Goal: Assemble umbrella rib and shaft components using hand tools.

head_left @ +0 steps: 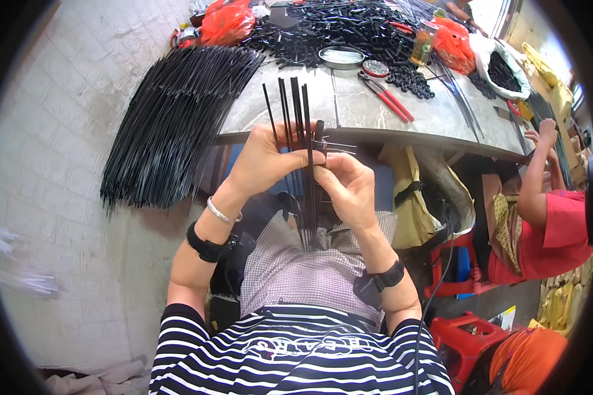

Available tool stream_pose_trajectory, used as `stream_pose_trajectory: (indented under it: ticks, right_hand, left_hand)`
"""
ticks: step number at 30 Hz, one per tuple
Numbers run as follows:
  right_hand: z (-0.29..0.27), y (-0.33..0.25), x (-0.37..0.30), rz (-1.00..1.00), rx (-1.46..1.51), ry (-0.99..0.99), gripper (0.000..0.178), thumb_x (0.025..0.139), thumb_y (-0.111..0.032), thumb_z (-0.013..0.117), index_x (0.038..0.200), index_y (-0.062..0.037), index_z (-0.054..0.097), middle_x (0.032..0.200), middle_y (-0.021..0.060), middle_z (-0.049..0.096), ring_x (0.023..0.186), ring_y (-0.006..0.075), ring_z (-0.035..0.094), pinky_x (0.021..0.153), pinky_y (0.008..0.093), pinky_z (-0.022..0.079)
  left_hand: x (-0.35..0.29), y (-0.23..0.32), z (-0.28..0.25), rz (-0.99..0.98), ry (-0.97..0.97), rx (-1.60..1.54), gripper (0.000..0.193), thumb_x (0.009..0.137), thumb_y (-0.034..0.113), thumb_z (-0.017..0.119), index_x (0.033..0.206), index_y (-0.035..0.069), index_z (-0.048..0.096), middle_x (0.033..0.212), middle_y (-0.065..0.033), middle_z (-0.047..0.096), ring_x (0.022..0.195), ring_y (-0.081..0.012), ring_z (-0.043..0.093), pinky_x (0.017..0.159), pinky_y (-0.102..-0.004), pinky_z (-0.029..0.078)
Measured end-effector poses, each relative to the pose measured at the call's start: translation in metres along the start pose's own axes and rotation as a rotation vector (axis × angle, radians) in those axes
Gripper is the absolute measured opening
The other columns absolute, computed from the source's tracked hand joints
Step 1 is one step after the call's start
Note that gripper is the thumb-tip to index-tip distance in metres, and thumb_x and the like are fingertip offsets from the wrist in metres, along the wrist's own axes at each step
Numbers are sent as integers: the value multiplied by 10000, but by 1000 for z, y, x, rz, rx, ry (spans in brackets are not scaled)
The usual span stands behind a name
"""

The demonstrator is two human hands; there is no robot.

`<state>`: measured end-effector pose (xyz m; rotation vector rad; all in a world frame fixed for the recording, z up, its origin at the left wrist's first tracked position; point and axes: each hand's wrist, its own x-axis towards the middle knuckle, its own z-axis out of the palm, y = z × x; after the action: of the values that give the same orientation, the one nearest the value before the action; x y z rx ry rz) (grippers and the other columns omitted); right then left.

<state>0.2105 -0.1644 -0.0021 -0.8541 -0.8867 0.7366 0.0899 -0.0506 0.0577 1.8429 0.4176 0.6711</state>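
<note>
In front of my lap, my left hand (273, 158) is closed round several thin black rods (297, 105), which fan out above the fingers and reach down toward my knees. My right hand (350, 187) is pinched close beside it, thumb and fingers at a short black tube-like piece (319, 128). Thin metal wires (341, 146) stick out sideways from this piece, above the right fingers. The fingers partly hide where the rods and the piece meet.
A large stack of black rods (178, 125) overhangs the grey table (263, 99) at left. On the table are red-handled pliers (387, 99), an oval tin (341, 56), a round tin (375, 68) and piled black parts (336, 26). A co-worker in red (553, 224) sits at right, near a red stool (464, 339).
</note>
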Motion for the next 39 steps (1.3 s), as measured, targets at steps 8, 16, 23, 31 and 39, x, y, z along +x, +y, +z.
stream_pose_trajectory:
  ticks: [8,16,23,31,39]
  right_hand:
    - [-13,-1,9,175,-15,-109,132,875,-20,641,989,46,648,866,31,661,798,58,590,730,208,483]
    - [4,3,8,90,-121,36,124,888,0,609,993,60,633,865,37,662,752,53,597,659,191,485]
    - [13,8,4,-106,-330,165,136,859,32,615,992,61,623,878,98,651,774,127,664,666,239,549]
    - [16,11,-3,-196,-365,216,146,843,29,631,984,63,620,920,118,648,783,163,677,680,262,573]
    - [-7,1,1,138,114,-71,180,867,19,631,1041,62,653,928,58,678,856,74,610,781,215,502]
  left_hand:
    - [9,-3,-12,7,-86,-11,383,742,-14,758,1107,-6,639,985,-62,692,908,-126,657,816,-277,534]
    - [15,-12,-11,-47,-47,-56,287,762,10,745,1041,-5,678,912,-31,701,842,-76,625,769,-257,522]
    - [12,-9,-1,-3,35,24,283,770,3,745,1039,-34,666,906,-68,709,815,-102,651,738,-238,533]
    - [-1,0,10,22,163,154,248,765,15,757,997,-34,685,854,-56,712,780,-94,651,706,-228,534]
    - [-1,-5,-7,-24,-24,-98,242,751,-26,742,985,-19,680,878,-36,701,802,-82,636,722,-236,530]
